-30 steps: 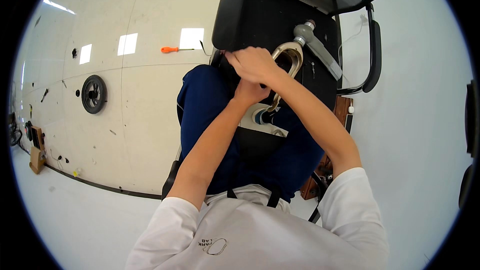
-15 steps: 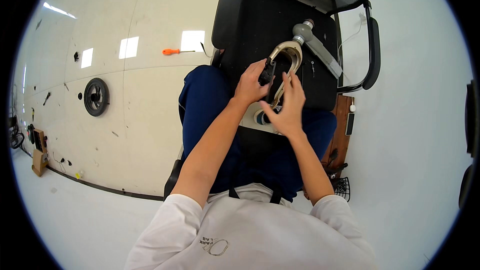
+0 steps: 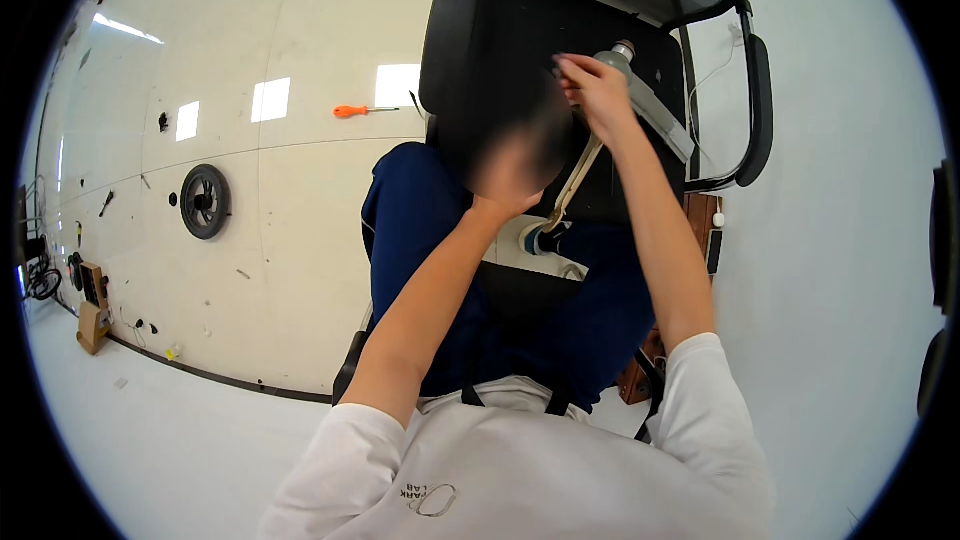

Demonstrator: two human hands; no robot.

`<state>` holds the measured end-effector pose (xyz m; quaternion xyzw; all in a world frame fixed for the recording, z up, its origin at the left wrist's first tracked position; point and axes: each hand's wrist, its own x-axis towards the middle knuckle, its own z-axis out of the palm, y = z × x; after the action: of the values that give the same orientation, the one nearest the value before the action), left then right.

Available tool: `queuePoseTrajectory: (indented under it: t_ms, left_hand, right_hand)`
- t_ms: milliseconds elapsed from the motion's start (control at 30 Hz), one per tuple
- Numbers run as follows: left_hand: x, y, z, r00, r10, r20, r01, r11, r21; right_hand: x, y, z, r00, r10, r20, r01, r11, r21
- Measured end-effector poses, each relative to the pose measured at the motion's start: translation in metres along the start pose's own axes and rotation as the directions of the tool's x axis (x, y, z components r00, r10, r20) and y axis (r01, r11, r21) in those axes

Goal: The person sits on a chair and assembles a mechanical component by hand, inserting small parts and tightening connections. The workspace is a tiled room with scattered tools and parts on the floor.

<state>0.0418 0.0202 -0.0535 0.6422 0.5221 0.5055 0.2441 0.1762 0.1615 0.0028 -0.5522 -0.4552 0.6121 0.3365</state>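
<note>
A beige metal fork (image 3: 576,185) with a grey tube (image 3: 660,120) at its head lies on the black seat of a chair in front of me. My left hand (image 3: 507,178) is beside the fork's near end, but a blurred patch covers its fingers and anything in them. Higher up, over the fork's head, is my right hand (image 3: 597,92). Its thumb and fingertips are pinched together; a small dark bit shows at the tips, too small to name. The fork's left side is hidden by the blur and the right hand.
The black chair (image 3: 460,50) has an armrest (image 3: 757,110) at right. On the tiled floor at left lie an orange-handled screwdriver (image 3: 352,111) and a small black wheel (image 3: 205,202). A cardboard box (image 3: 94,325) stands by the far-left wall.
My right hand has moved up and away from my left hand to the fork's head, its fingers closing into a pinch. The left hand, formerly around a black part, is now blurred.
</note>
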Motion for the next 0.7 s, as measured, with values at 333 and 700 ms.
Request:
queuePoseTrajectory:
  t_ms: [333,700]
  left_hand:
    - [-0.032,-0.037,0.045,0.974,-0.13,0.186,0.186,0.926,-0.329]
    - [-0.019,-0.039,0.03,0.956,-0.01,0.292,0.169,0.835,-0.523]
  right_hand:
    - [-0.087,0.038,0.079,0.583,-0.482,0.654,0.741,-0.014,-0.671]
    - [-0.165,0.018,0.028,0.66,-0.51,0.551,0.695,0.138,-0.706]
